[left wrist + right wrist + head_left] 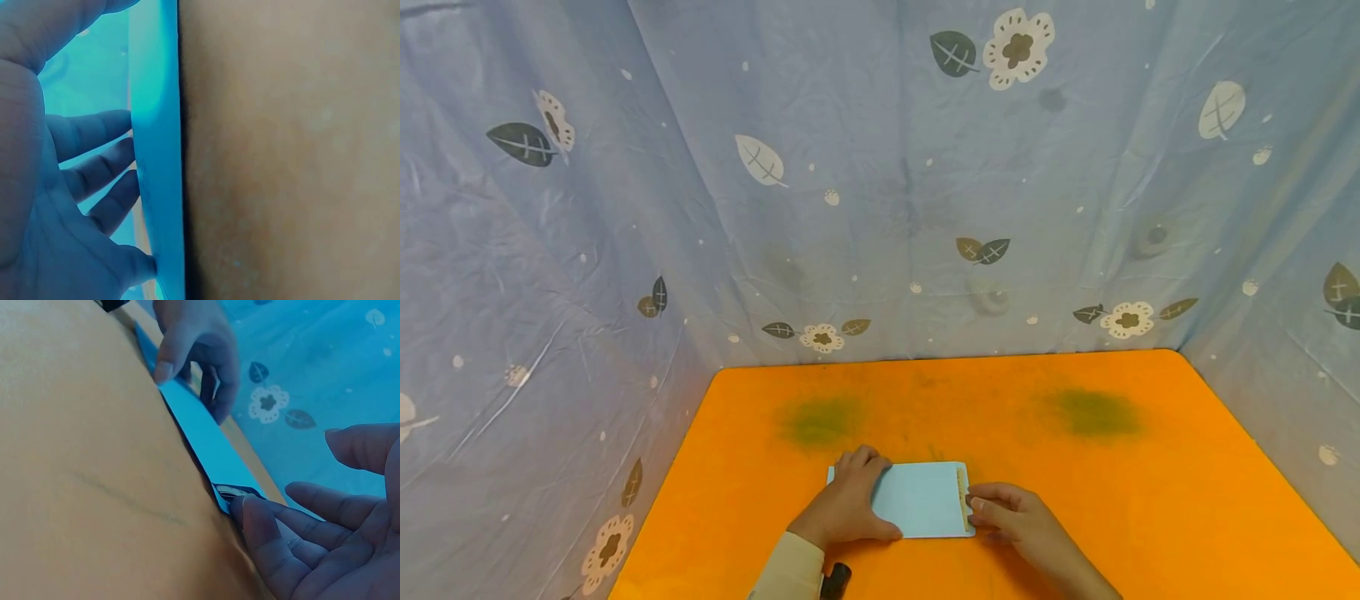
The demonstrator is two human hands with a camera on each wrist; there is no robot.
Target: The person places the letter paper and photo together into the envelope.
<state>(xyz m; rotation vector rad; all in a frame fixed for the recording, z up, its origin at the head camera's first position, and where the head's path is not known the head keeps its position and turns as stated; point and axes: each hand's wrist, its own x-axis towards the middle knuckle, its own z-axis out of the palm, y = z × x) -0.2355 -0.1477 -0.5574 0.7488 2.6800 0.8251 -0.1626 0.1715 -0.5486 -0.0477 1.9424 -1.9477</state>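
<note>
A flat light-blue box [917,500] lies on the orange table, its long side running left to right. My left hand [850,500] spans its left part, thumb at the near edge and fingers over the far edge. In the left wrist view the fingertips [119,122] meet the box's side [159,156]. At the right end, beside a yellowish strip [962,500], my right hand [1018,525] pinches with thumb and fingertips. The right wrist view shows an opening [232,489] at that end, with the thumb tip right against it; what lies inside is mostly hidden.
The orange table [1150,483] has two greenish smudges toward the back. A blue-grey curtain [880,167] with leaves and flowers encloses it at the back and both sides. A dark band [835,581] sits by the left sleeve [790,571].
</note>
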